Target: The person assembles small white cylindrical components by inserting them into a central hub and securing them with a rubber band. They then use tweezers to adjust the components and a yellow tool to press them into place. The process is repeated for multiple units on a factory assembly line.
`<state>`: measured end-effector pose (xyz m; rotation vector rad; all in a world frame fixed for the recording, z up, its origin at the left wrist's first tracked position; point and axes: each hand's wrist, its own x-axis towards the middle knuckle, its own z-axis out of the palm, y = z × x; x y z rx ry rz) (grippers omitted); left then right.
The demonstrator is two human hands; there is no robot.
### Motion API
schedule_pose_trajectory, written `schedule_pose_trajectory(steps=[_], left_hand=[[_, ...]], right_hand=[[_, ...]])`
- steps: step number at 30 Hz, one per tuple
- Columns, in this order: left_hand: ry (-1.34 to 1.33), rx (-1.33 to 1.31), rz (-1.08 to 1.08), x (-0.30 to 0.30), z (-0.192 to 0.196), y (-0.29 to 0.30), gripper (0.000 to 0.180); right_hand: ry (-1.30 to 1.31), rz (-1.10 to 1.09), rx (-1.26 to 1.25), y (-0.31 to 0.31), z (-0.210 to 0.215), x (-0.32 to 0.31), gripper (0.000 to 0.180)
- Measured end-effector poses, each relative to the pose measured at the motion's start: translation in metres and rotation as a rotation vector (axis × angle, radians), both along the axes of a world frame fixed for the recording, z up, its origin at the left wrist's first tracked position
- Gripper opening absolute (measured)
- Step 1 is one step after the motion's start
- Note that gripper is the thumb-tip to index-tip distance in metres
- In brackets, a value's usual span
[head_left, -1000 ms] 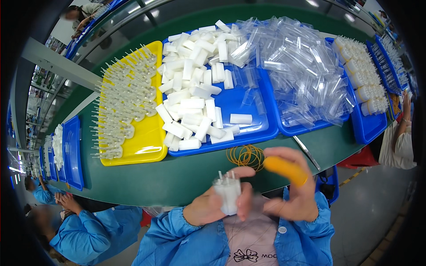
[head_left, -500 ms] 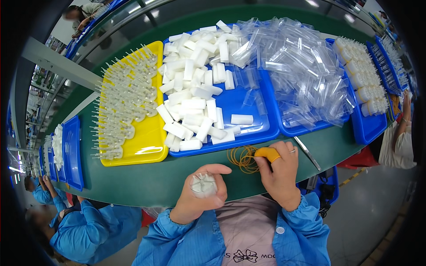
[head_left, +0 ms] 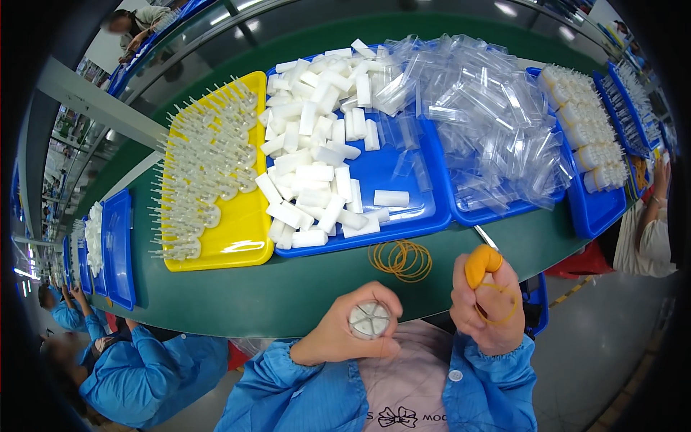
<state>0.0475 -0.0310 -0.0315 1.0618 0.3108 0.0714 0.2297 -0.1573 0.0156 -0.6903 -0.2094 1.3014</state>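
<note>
My left hand (head_left: 332, 330) is wrapped around a round bundle (head_left: 369, 320) whose end shows several pale wedge-shaped segments meeting at the middle, with clear plastic around them. My right hand (head_left: 491, 317) is raised to the right of it, past the table's front edge. An orange finger cot (head_left: 482, 265) covers one of its fingers. A thin yellow rubber band (head_left: 516, 305) is held in these fingers and hangs as a loop, apart from the bundle. More rubber bands (head_left: 400, 261) lie in a loose pile on the green table.
A yellow tray (head_left: 248, 234) holds rows of pale stemmed parts. White blocks (head_left: 314, 173) fill much of a blue tray (head_left: 432, 225); clear plastic sleeves (head_left: 489, 108) heap in another. A metal strip (head_left: 486, 236) lies partly behind my right hand. Co-workers sit at both sides.
My right hand has lifted from the rubber band pile and moved right, with one band now in its fingers. My left hand has shifted right with the bundle, its end now facing up more plainly.
</note>
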Motion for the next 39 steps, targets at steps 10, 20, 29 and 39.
schedule_pose_trajectory(steps=[10,20,29,39], left_hand=[[0.079,-0.282,0.009,0.010,0.003,-0.004,0.076],[0.057,-0.270,0.022,0.009,0.010,-0.004,0.044],[-0.180,0.273,-0.351,0.011,0.013,0.005,0.042],[0.002,0.310,-0.189,0.021,-0.002,0.007,0.030]], right_hand=[[-1.370,-0.186,-0.177,0.014,-0.026,-0.021,0.013],[-1.057,-0.118,-0.029,0.009,-0.036,-0.011,0.014],[0.066,0.221,-0.030,0.008,-0.026,0.003,0.019],[-2.175,0.043,0.391,0.012,0.011,-0.048,0.023]])
